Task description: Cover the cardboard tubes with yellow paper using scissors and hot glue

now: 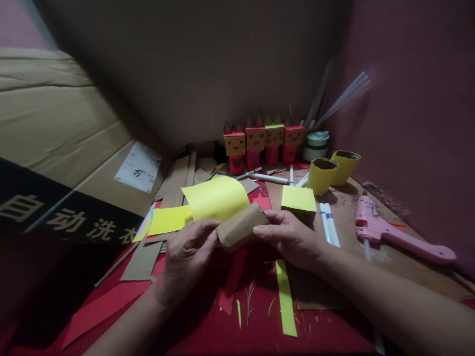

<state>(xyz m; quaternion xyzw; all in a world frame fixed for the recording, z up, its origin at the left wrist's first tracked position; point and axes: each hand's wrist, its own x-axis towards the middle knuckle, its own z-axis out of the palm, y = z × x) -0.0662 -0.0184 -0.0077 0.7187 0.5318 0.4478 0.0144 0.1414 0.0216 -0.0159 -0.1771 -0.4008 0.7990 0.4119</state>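
Observation:
A brown cardboard tube (240, 228) is held sideways between both hands, above the red tabletop. My left hand (191, 249) is closed on its left end, and the fingers of my right hand (289, 235) pinch its right end. Just behind the tube a curved yellow paper sheet (217, 198) lies on the table, with a smaller yellow piece (168, 220) to its left. A box with a yellow top (299, 199) stands beyond my right hand. Below the hands lie a yellow paper strip (285, 299) and a red strip (234, 282).
Several cardboard figures with red bodies (255, 146) line the back wall. Two yellow-covered tubes (322, 177), a lidded container (316, 146), markers (329, 225) and a pink glue gun (389, 230) are at the right. A large cardboard box (92, 143) rises at the left, near cardboard scraps (143, 262).

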